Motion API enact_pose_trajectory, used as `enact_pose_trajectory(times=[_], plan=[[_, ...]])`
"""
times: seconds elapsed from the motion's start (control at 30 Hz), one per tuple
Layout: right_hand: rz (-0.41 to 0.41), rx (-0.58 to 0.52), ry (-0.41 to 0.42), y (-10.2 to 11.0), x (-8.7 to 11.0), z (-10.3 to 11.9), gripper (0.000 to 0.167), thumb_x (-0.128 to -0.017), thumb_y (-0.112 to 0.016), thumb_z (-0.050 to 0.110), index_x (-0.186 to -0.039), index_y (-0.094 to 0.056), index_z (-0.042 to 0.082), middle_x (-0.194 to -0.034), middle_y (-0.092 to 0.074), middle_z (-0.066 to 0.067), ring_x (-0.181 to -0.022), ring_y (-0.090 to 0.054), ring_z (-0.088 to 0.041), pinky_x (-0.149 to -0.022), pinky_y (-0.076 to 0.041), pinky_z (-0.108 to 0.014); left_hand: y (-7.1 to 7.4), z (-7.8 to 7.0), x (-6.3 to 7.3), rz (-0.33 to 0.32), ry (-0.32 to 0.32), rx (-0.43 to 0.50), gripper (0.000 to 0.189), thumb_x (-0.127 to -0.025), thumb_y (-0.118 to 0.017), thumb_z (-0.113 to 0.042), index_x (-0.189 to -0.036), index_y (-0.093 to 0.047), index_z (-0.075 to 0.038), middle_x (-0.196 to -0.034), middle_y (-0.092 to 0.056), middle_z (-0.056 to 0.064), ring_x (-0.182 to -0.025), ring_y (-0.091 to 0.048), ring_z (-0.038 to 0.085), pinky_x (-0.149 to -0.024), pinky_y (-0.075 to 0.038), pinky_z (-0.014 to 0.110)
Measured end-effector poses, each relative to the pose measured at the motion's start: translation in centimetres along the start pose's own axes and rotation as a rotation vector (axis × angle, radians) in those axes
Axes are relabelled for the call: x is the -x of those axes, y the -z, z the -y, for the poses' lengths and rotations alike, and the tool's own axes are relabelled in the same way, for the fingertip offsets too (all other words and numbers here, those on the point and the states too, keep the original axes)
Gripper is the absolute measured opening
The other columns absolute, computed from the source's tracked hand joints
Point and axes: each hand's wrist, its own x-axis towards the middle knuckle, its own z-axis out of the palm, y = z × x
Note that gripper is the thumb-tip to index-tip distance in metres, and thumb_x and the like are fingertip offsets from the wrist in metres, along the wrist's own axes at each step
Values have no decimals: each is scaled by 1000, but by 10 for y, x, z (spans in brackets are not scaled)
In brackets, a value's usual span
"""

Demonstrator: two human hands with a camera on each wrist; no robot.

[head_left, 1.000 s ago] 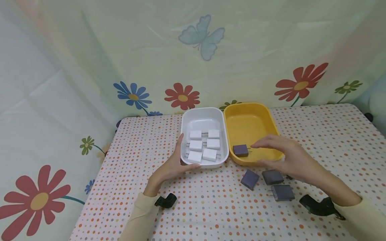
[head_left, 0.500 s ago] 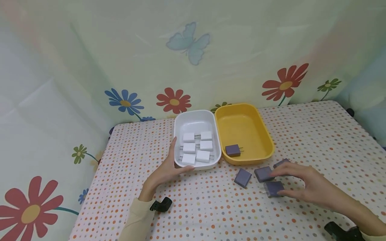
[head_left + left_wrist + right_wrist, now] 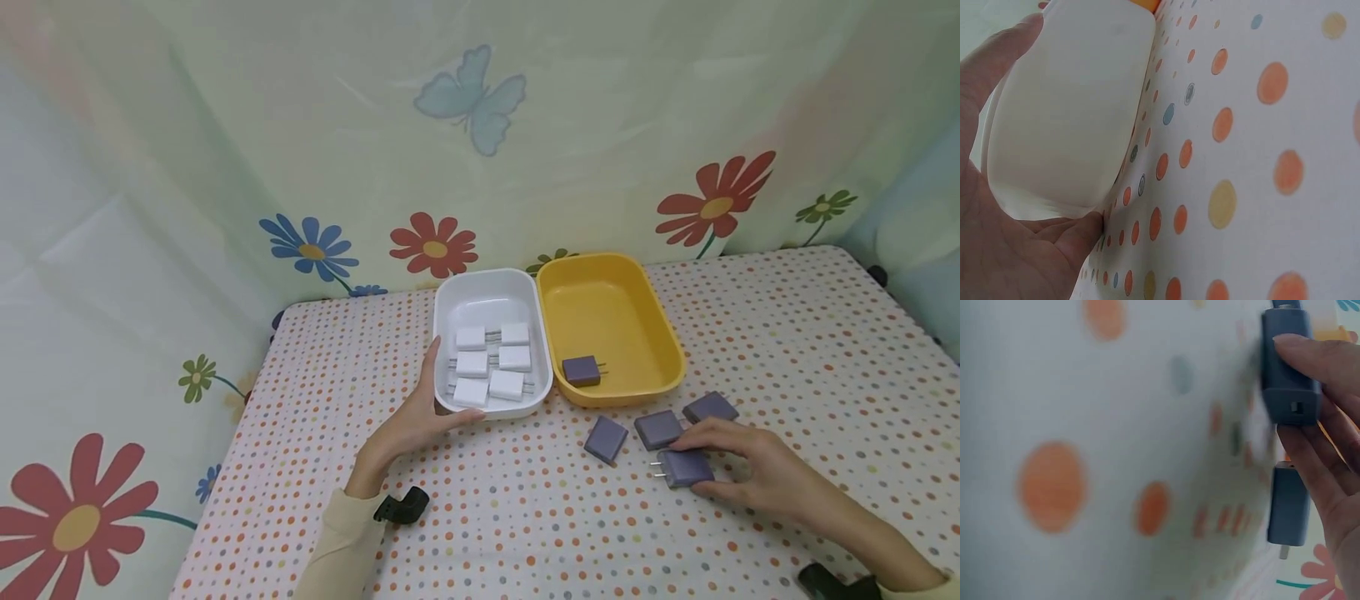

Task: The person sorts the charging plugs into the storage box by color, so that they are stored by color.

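While your half-curled left hand (image 3: 408, 429) grips the white tray (image 3: 491, 309), your right hand (image 3: 774, 473) pinches a purple charger (image 3: 689, 468), lower right. Lift it straight, level.

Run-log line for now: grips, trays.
left grip: holds white tray; right grip: pinches purple plug; white tray: six white plugs; yellow tray: one purple plug; cloth: three purple plugs

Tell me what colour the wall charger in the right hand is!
The wall charger in the right hand is greyish purple, clearest in the head view.
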Motion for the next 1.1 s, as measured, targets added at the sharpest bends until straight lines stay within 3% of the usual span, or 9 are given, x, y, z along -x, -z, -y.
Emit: enact_pose_trajectory(times=[0.13,0.33,0.4,0.5,0.6,0.8,0.97,1.1], plan=[[3,50,-25,-2,-1,1,55,-57,-103,15,-107,-80,25,-108,-70,12,-105,-61,-1,-83,-58,-34,1,-1,1,-18,22,-14,129,-89,-86,-22,-166,17,-24,-174,-10,8,-153,-30,29,-121,-22,58],[53,20,-109,-2,-5,4,55,-59,-102,12,-108,-79,21,-111,-73,5,-107,-68,-31,-89,-56,-52,2,-2,1,-29,25,-21,128,-89,-86,-21,-167,16,-24,-174,-9,7,-154,-28,28,-122,-21,56],[74,1,-133,-1,-5,5,54,-61,-101,12,-109,-78,20,-111,-74,4,-107,-68,-35,-89,-55,-53,3,-1,1,-19,13,-4,128,-89,-86,-19,-167,16,-24,-174,-11,7,-151,-33,29,-121,-25,56],[95,5,-141,1,-5,5,54,-62,-101,15,-110,-78,22,-111,-75,5,-107,-69,-33,-88,-57,-51,3,-1,1,-10,5,14,127,-90,-85,-17,-167,15,-25,-173,-13,6,-148,-38,28,-119,-29,54],[108,1,-133,8,-7,5,53,-64,-101,19,-112,-77,25,-113,-74,7,-108,-68,-20,-85,-58,-45,2,-1,1,-10,11,10,128,-90,-86,-17,-166,16,-26,-173,-12,6,-148,-38,26,-119,-29,52],[4,-109,-25,27,-15,6,59,-63,-100,7,-115,-77,21,-112,-72,13,-104,-59,9,-81,-54,-17,0,-2,0,-3,2,0,128,-89,-86,-17,-167,15,-24,-173,-14,7,-148,-38,25,-120,-28,51],[-105,-140,28,49,-47,14,63,-64,-95,-9,-120,-75,10,-115,-68,16,-106,-55,15,-91,-41,-2,-1,-3,-1,-5,13,-18,128,-89,-86,-20,-167,15,-25,-173,-16,7,-148,-37,24,-121,-27,51],[-129,-183,-5,58,-87,27,56,-73,-91,-10,-124,-74,2,-119,-70,1,-106,-53,16,-93,-37,-1,-1,-3,-1,-12,31,-29,129,-88,-87,-20,-166,16,-26,-172,-16,6,-148,-37,23,-121,-26,49]])
